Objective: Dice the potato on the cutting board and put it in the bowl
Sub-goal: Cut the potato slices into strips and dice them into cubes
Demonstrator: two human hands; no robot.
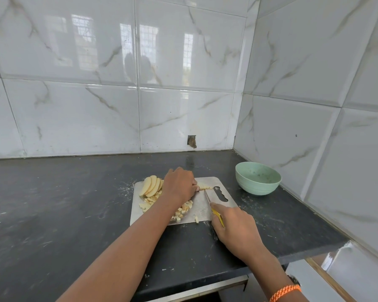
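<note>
Glossy white tiles veined like marble cover the two walls point(183, 105) that meet in a corner above a dark stone counter point(52, 203), whose surface is scuffed and dusted with pale specks. A metal cutting board point(196, 205) with a wavy handle slot lies on the counter, and a pale green bowl point(258, 178) stands on the counter just beyond the board's right corner, apart from it. At the board's far left edge a fan of potato slices point(150, 185) leans together, and diced potato pieces point(181, 211) lie scattered along the near part of the board, partly hidden under the left forearm. The left hand point(179, 185) is curled, knuckles up, with its fingertips holding down a small bundle of potato strips point(204, 187) near the board's far edge. The right hand point(236, 227) is wrapped round the yellow handle of a knife point(207, 197), index finger stretched along the top, and the blade reaches toward the strips just beside the left fingertips. An orange braided band point(285, 292) circles the right wrist.
</note>
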